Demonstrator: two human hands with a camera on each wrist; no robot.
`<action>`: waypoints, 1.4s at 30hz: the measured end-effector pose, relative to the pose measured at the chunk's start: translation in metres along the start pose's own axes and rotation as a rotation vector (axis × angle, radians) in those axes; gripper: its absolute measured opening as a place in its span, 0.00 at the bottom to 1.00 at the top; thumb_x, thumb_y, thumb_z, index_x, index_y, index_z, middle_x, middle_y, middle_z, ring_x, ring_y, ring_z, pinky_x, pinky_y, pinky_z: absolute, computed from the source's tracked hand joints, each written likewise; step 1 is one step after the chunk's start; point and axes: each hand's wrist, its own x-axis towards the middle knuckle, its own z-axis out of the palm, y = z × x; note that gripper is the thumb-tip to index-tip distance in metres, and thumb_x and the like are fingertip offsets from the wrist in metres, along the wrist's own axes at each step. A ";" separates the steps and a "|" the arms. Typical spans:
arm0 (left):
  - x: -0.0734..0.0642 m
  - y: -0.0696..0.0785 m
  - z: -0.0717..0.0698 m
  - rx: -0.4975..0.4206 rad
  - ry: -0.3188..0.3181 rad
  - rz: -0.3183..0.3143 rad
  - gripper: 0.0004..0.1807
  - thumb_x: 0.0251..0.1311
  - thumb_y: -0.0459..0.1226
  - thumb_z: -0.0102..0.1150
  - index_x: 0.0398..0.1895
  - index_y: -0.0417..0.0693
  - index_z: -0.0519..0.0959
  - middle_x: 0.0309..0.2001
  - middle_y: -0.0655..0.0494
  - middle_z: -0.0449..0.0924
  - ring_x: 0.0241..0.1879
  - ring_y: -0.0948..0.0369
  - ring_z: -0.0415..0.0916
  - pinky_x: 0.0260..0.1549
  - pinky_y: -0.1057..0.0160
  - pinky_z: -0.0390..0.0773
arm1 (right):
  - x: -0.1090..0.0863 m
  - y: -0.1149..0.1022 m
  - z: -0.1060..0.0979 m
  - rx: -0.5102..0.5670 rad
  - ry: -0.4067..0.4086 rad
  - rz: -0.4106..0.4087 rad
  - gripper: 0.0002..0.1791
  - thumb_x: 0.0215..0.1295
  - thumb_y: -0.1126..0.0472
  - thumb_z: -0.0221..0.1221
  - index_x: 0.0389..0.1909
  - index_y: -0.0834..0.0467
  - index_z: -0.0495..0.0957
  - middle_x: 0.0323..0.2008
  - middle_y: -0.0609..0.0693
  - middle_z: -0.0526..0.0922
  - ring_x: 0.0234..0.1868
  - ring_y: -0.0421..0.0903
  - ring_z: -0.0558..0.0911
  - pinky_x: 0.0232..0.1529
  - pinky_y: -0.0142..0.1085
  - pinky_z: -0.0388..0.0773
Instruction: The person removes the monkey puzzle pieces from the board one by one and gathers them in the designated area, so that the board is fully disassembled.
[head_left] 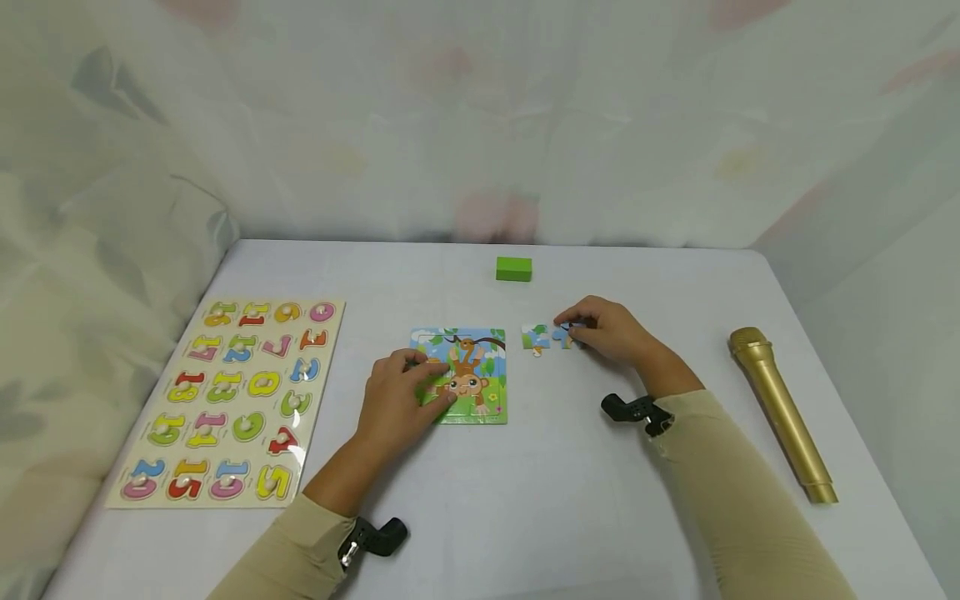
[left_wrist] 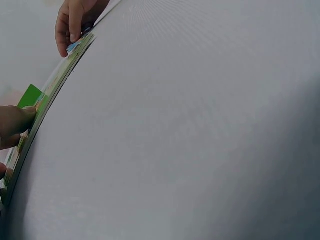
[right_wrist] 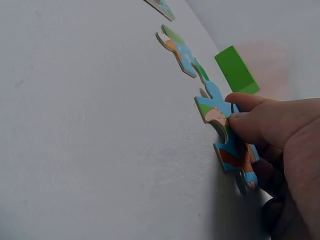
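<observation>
My left hand rests over the left side of a square jigsaw puzzle with a monkey picture. Its thumb touches the puzzle's near part in the left wrist view, and the fingers are bent loosely across the picture. To the right, my right hand pinches a jigsaw piece between thumb and fingers. That piece is blue with brown parts and a bit of green, and looks slightly lifted from the table in the right wrist view. Between it and the puzzle lies another jigsaw piece, green, blue and white.
A green block sits near the table's back edge. On the left lies a number board with colourful knobbed numerals. A gold microphone lies along the right side. White cloth covers the table; patterned fabric hangs behind.
</observation>
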 end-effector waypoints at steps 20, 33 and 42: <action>-0.002 0.005 -0.003 0.064 0.018 0.014 0.24 0.60 0.48 0.80 0.59 0.55 0.90 0.61 0.44 0.78 0.64 0.39 0.70 0.60 0.37 0.69 | -0.003 0.005 0.003 -0.064 0.050 -0.101 0.14 0.75 0.63 0.65 0.58 0.52 0.89 0.52 0.49 0.84 0.54 0.49 0.80 0.56 0.47 0.73; -0.006 0.014 -0.004 0.028 0.011 -0.029 0.24 0.57 0.48 0.81 0.56 0.54 0.90 0.61 0.46 0.78 0.65 0.41 0.69 0.60 0.37 0.67 | -0.006 0.009 0.005 -0.044 0.065 -0.077 0.14 0.75 0.62 0.66 0.57 0.52 0.89 0.52 0.49 0.84 0.57 0.51 0.80 0.60 0.49 0.73; -0.002 0.023 0.002 0.017 0.008 0.046 0.24 0.56 0.49 0.80 0.56 0.55 0.90 0.58 0.48 0.80 0.60 0.43 0.72 0.53 0.41 0.70 | -0.006 0.008 -0.002 0.018 0.053 -0.024 0.14 0.75 0.62 0.67 0.58 0.54 0.88 0.53 0.50 0.85 0.54 0.50 0.81 0.59 0.47 0.75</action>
